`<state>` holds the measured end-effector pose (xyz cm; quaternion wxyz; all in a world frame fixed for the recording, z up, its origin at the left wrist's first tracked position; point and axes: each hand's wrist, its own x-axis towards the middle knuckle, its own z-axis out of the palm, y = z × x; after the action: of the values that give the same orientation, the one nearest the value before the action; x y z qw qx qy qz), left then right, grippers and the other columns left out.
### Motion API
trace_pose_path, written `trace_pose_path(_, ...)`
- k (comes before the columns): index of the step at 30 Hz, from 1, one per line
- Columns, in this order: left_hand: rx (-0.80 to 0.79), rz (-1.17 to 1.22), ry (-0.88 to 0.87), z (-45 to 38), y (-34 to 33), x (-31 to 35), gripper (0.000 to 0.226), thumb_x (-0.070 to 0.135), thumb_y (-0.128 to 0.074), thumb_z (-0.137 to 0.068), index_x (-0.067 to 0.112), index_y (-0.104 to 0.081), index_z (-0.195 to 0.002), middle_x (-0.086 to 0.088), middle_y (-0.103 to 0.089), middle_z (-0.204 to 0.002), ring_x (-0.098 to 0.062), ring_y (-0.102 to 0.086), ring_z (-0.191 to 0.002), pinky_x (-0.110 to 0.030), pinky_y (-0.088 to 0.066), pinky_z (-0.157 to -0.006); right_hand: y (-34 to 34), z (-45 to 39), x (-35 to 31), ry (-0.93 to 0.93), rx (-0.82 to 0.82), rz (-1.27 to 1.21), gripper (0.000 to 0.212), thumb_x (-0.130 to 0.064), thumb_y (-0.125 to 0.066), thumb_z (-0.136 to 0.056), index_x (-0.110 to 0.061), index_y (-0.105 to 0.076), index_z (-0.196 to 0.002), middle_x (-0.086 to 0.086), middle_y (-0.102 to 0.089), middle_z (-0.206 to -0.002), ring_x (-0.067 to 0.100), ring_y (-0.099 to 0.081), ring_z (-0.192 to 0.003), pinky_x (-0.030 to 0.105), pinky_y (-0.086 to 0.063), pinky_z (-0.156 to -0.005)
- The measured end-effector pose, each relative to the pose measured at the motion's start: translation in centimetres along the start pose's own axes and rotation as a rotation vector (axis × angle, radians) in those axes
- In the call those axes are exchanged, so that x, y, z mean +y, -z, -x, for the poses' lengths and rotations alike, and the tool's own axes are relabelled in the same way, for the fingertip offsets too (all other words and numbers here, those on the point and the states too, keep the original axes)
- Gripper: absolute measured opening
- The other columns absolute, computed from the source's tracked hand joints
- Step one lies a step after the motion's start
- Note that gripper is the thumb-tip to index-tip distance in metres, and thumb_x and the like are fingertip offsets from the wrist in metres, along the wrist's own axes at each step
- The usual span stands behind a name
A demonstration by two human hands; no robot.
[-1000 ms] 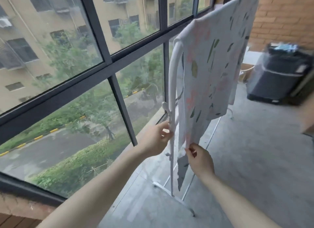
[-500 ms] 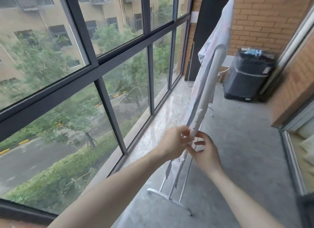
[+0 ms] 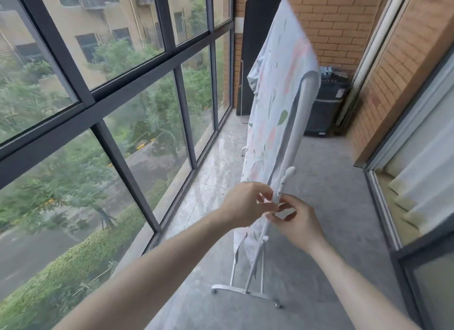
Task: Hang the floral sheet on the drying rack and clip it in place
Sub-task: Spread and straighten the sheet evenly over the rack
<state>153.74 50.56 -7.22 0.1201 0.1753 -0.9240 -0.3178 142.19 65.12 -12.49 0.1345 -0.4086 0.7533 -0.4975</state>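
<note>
Right of centre in the frame, the floral sheet [image 3: 277, 113] is draped over the white drying rack [image 3: 298, 123]. Low on the rack's upright, a small white clip [image 3: 270, 202] appears to be pinched by the left hand [image 3: 245, 204], while the right hand [image 3: 298, 221] is curled beside the pole. Clipping seems in hand; next, the clip must be closed over cloth and pole together.

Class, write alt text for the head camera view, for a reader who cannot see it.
Two bare hands meet at the end post of a white drying rack: the left hand and right hand pinch something small and white against it, too small to identify. A floral sheet hangs over the rack on a balcony, between large windows and a brick wall.
</note>
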Motion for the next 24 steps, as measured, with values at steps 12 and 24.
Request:
trace_pose_path(12,0.239,-0.093,0.113,-2.0,5.0,-0.3,0.025,0.044,-0.074,-0.087,0.029,-0.065,-0.104,0.018,-0.066,-0.102,-0.002,-0.067,-0.080,-0.032,-0.057,-0.073,4.0,-3.5,-7.4,0.137,0.129,-0.045,0.026,-0.031,-0.078,-0.091,-0.049,-0.064,-0.103,-0.022,-0.072,-0.103,0.006,-0.070,-0.080,0.014,-0.052,-0.067)
trace_pose_path(24,0.425,-0.093,0.004,-4.0,7.1,0.9,0.033,0.051,-0.053,-0.102,0.027,-0.059,-0.080,0.011,-0.070,-0.090,-0.007,-0.069,-0.081,-0.029,-0.053,-0.063,6.6,-4.7,-11.9,0.104,0.363,-0.100,0.003,-0.015,-0.068,-0.097,-0.015,-0.069,-0.094,-0.008,-0.070,-0.094,0.016,-0.071,-0.060,0.035,-0.055,-0.043)
